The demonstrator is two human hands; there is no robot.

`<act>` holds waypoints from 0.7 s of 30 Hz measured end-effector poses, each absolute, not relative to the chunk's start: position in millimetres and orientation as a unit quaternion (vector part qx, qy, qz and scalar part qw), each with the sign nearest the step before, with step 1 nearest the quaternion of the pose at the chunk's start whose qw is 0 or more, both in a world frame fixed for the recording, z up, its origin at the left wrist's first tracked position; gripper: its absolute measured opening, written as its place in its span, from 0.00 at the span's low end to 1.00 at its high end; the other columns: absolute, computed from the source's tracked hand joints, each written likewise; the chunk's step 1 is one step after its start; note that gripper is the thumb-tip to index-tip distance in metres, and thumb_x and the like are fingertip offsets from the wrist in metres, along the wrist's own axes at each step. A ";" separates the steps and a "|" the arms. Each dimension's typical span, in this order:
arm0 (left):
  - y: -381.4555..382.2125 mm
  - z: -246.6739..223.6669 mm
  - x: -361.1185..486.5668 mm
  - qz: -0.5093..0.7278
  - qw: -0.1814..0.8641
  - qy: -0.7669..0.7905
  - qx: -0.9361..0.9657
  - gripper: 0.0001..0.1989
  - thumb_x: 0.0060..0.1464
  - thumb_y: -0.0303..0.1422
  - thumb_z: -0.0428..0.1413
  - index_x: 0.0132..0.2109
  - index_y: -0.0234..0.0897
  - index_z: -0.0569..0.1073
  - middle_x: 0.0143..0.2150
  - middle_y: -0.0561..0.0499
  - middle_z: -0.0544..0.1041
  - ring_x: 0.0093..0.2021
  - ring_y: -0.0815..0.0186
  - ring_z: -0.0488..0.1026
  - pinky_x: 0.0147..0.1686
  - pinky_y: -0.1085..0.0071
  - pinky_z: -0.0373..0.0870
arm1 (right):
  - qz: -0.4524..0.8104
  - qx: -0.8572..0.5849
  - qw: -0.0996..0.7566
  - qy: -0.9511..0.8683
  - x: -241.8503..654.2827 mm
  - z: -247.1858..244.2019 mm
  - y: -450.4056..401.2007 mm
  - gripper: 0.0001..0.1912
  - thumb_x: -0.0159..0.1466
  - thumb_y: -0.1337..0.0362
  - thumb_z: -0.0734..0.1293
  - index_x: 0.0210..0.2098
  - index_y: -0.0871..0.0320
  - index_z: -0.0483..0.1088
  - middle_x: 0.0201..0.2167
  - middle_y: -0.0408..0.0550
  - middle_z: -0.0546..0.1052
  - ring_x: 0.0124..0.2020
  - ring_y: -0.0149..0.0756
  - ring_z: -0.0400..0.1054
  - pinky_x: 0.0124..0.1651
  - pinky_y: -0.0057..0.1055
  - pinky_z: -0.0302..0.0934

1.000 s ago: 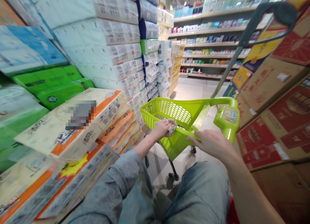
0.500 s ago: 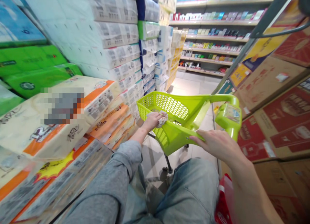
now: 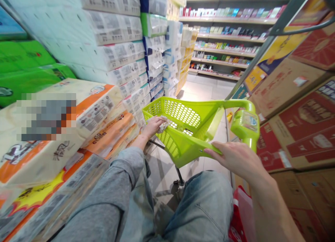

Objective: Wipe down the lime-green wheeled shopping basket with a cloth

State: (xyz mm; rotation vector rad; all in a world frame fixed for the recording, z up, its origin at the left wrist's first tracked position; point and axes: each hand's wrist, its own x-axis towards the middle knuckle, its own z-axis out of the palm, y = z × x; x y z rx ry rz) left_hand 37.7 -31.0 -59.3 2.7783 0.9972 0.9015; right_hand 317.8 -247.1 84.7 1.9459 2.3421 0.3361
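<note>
Where left hand [image 3: 152, 127] rests, wad [image 3: 163, 125] on cart rim [image 3: 192, 142] — aisle [image 3: 202, 88] beyond

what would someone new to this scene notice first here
The lime-green plastic cart with perforated basket walls stands out in the centre, the left hand holding a crumpled whitish cloth or tissue at its rim and the right hand on its near edge. To its left rises a tall stack of white plastic-wrapped packs. On the right are piled red-and-brown cardboard cartons.
</note>
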 end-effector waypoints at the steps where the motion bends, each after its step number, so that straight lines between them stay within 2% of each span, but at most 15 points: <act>1: -29.8 -58.8 36.6 0.290 0.034 0.323 0.900 0.13 0.56 0.28 0.47 0.47 0.38 0.70 0.48 0.47 0.72 0.52 0.64 0.65 0.54 0.63 0.59 | 0.111 0.633 0.033 0.765 318.8 84.2 -246.9 0.29 0.64 0.44 0.49 0.29 0.56 0.71 0.22 0.48 0.77 0.22 0.34 0.68 0.24 0.28 0.44; 7: -12.7 -62.2 20.0 0.307 0.092 0.355 0.878 0.16 0.54 0.29 0.48 0.49 0.37 0.71 0.52 0.46 0.71 0.55 0.62 0.63 0.57 0.61 0.55 | 0.135 0.614 -0.001 0.778 322.8 82.2 -247.1 0.29 0.64 0.45 0.49 0.27 0.57 0.70 0.19 0.47 0.75 0.19 0.31 0.67 0.23 0.28 0.43; 14: 1.9 -70.3 9.1 0.391 0.192 0.477 0.763 0.15 0.50 0.25 0.49 0.44 0.40 0.74 0.54 0.51 0.70 0.60 0.61 0.59 0.60 0.61 0.55 | 0.152 0.606 -0.005 0.781 322.4 82.6 -246.8 0.28 0.65 0.46 0.49 0.26 0.56 0.70 0.17 0.46 0.74 0.18 0.31 0.65 0.23 0.28 0.41; 18: -4.8 -72.8 20.4 0.428 0.158 0.506 0.732 0.18 0.46 0.21 0.51 0.43 0.41 0.74 0.55 0.52 0.70 0.62 0.61 0.57 0.60 0.61 0.56 | 0.154 0.605 0.005 0.781 320.4 83.3 -246.6 0.27 0.65 0.47 0.50 0.25 0.56 0.69 0.17 0.46 0.74 0.18 0.30 0.65 0.23 0.29 0.40; 21: -11.0 -74.1 30.8 0.455 0.115 0.535 0.702 0.21 0.45 0.17 0.48 0.44 0.39 0.74 0.55 0.50 0.70 0.60 0.61 0.59 0.59 0.61 0.57 | 0.153 0.607 0.013 0.780 319.5 83.3 -246.3 0.27 0.65 0.47 0.50 0.24 0.57 0.68 0.16 0.46 0.74 0.17 0.30 0.65 0.23 0.29 0.39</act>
